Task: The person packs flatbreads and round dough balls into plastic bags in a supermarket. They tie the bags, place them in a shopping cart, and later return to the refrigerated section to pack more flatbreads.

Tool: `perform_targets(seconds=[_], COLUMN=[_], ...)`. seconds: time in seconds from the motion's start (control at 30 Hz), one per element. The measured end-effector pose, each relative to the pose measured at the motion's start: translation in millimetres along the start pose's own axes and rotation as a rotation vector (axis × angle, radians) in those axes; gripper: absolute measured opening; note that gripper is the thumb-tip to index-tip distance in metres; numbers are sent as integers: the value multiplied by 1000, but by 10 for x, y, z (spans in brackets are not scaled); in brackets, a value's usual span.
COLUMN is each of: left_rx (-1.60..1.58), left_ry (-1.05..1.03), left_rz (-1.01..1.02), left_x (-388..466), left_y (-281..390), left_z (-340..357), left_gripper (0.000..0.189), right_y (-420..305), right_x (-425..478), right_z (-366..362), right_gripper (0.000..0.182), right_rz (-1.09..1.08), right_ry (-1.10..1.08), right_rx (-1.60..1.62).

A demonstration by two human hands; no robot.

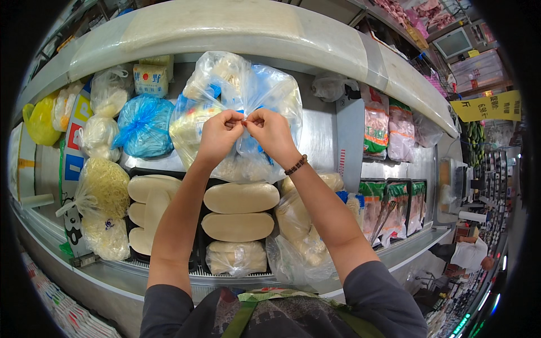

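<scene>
A large clear plastic bag filled with pale and blue packages lies in the display case in front of me. My left hand pinches the gathered top of this bag from the left. From the right, my right hand grips the same twisted neck, its fingertips almost meeting the left ones. A beaded bracelet circles my right wrist. Just below the bag, two long pale loaf-like pieces rest in a black tray. Whether the neck is knotted is hidden by my fingers.
A blue bag and a bag of yellowish noodles lie left. A grey divider stands right, with packaged meat beyond. The case's pale curved rim arches along the far side. A person is at far right.
</scene>
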State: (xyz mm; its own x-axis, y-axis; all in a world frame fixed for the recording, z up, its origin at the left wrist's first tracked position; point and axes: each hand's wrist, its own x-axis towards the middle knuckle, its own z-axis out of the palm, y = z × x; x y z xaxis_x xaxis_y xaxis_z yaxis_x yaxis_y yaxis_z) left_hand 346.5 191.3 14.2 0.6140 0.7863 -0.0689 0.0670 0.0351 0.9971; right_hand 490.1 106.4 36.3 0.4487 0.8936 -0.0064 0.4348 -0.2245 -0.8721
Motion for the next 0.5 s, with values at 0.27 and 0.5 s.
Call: perform_targets(seconds=[0.27,0.5], left_rx=[154,-37], left_ry=[179,191], left_rz=[111,-113], left_x=[-53,45], left_y=[75,-70], left_z=[95,49], left_gripper=[14,20], right_y=[204,240], right_x=[72,100], right_z=[188,220], right_gripper=[11,10], right_rz=[46,32], right_ry=[9,-57], right_rx=[355,473])
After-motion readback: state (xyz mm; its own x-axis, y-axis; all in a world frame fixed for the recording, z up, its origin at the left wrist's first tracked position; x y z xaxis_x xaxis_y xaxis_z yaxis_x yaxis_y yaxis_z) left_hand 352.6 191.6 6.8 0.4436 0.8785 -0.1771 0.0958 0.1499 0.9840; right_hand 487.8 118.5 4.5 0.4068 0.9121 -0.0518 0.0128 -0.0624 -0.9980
